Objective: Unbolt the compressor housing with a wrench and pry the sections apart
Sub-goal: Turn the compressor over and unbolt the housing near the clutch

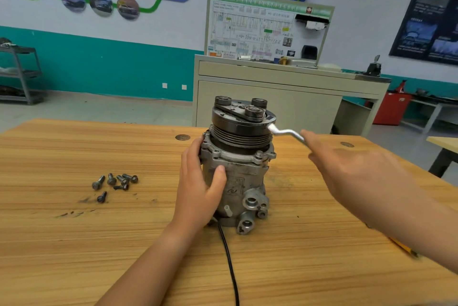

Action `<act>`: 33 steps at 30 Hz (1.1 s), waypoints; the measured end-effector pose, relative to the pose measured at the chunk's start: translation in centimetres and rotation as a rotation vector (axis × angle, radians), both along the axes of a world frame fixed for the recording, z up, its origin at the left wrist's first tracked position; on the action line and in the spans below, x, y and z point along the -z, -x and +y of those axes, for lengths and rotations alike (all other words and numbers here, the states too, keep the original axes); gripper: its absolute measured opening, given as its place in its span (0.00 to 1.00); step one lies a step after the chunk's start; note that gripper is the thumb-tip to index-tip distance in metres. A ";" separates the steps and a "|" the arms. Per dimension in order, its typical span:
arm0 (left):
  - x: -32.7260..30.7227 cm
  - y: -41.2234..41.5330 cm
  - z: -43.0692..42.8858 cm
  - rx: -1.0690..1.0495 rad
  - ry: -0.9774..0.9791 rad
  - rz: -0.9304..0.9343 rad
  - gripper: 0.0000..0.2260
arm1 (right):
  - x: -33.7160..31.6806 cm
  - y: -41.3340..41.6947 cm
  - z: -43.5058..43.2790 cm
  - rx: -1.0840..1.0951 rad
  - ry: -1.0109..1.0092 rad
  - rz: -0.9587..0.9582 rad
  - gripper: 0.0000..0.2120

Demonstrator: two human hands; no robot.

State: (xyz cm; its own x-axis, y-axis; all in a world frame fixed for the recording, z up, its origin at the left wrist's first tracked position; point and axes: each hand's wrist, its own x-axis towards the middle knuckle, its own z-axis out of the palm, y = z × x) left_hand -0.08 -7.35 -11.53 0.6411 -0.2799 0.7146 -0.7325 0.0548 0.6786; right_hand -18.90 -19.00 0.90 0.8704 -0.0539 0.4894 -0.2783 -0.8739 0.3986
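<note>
- A black cable (229,263) runs from the near edge of the tabletop (74,243) up to the foot of the compressor (238,174).
- The compressor stands upright at the middle of the tabletop, pulley end up. Its cast ports (250,211) face the near right.
- The left hand (198,186) grips the housing from the left. The thumb lies across the near face and the fingers curl round the far side, up to the flange (238,157).
- The body looks like a heavy, rigid metal casting with a grimy surface, so it is probably slippery. The broad barrel below the flange seems the safest hold, since the ports and flange ears are thin and offer little purchase.
- The right hand (347,169) comes in from the right, blurred, and holds the handle of a bent silver wrench (285,132). How the fingers wrap beneath it cannot be seen.
- The wrench head reaches the far right side of the compressor, just under the pulley (240,132); what it seats on is hidden.
- One bolt head (259,155) shows in the flange on the near right, so unbolting seems unfinished.
- Six loose bolts (114,181) lie clustered to the left, well apart from the compressor.
- Far behind stands a cabinet (272,97) with a wiring display board.
</note>
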 end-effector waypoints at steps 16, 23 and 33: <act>0.0 0.1 0.0 -0.017 0.001 -0.006 0.25 | -0.9 -2.2 4.8 0.266 0.136 0.418 0.32; 0.0 0.1 0.0 -0.001 -0.001 0.010 0.26 | -0.2 -1.9 1.6 0.217 0.184 0.357 0.34; -0.1 0.1 0.1 0.014 0.007 0.001 0.26 | 1.6 -6.8 -3.9 0.159 0.095 0.137 0.13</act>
